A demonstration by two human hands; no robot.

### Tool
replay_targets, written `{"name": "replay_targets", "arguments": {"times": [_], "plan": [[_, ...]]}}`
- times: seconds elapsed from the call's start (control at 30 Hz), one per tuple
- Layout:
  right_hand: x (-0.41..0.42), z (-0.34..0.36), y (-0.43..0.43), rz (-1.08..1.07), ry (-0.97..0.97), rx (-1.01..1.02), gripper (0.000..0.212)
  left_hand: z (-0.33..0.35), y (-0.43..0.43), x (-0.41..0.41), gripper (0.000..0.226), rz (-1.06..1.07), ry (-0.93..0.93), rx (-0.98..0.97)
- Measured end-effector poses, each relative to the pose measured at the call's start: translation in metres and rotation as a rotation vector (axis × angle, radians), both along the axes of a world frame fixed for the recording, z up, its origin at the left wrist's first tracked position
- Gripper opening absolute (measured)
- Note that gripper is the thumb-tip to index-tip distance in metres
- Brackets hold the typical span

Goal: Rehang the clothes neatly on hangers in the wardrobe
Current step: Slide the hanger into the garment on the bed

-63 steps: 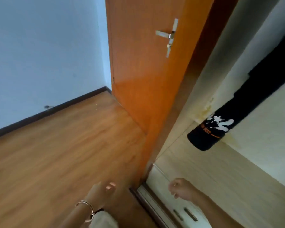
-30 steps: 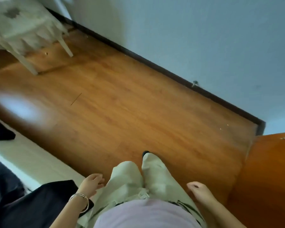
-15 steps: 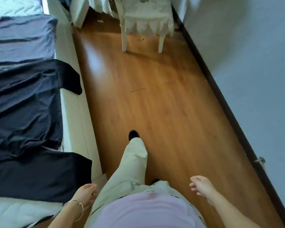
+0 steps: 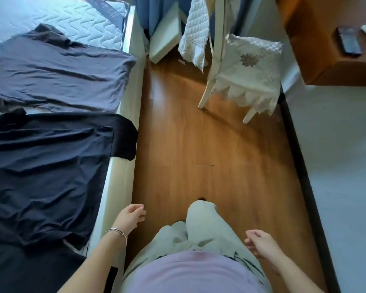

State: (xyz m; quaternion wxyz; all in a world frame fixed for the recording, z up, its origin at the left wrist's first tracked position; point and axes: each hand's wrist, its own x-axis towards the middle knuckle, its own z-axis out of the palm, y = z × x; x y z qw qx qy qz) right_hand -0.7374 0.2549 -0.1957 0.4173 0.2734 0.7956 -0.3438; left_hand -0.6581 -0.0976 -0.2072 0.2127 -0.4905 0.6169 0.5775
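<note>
A: What is seen nearest?

B: The left hand (image 4: 129, 216), with a bracelet (image 4: 116, 231) at the wrist, is held just beside the bed's side rail (image 4: 118, 187). The right hand (image 4: 260, 244) is held over the wooden floor (image 4: 220, 155). The fingers of both are loosely curled, and nothing is gripped.

A: Where are the clothes found?

B: A black T-shirt (image 4: 47, 176) is spread flat on the bed to the left, with one sleeve draped over the rail. Beyond it a grey T-shirt (image 4: 57, 75) is laid out on the quilted mattress (image 4: 72, 22), its edge reaching the mattress side.

A: What room is left for moving?

B: A strip of floor is bounded by the rail on the left and a dark skirting board (image 4: 304, 182) on the right. Farther on it is narrowed by a white chair (image 4: 249, 66) with a lace-edged cover.

A: What is cut off or unclear?

B: Another dark garment (image 4: 30, 271) is cropped by the lower left corner, and its kind cannot be told. A wooden desk (image 4: 325, 49) is cropped at the top right, and a dark phone (image 4: 349, 42) is seen on it.
</note>
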Motion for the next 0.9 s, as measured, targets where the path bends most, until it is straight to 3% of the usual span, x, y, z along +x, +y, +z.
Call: {"name": "replay_targets", "arguments": {"times": [0.2, 0.37, 0.5, 0.67, 0.77, 0.9], "plan": [[-0.110, -0.014, -0.039, 0.228, -0.123, 0.073, 0.022, -0.020, -0.040, -0.047, 0.016, 0.048, -0.131, -0.065], [-0.246, -0.019, -0.096, 0.442, -0.128, 0.129, 0.019, -0.030, -0.077, -0.089, 0.026, 0.252, -0.283, -0.035], [-0.358, -0.007, -0.178, 0.560, -0.020, 0.112, 0.017, -0.014, -0.102, -0.153, 0.019, 0.359, -0.234, -0.022], [-0.460, 0.027, -0.314, 0.537, 0.156, -0.137, 0.013, -0.007, -0.143, -0.223, 0.011, 0.470, -0.144, -0.053], [-0.499, 0.025, -0.369, 0.598, 0.163, -0.175, 0.015, -0.011, -0.169, -0.248, 0.011, 0.437, -0.201, -0.042], [-0.525, 0.010, -0.402, 0.703, 0.070, -0.067, 0.015, -0.025, -0.213, -0.273, 0.031, 0.397, -0.279, 0.005]]}}
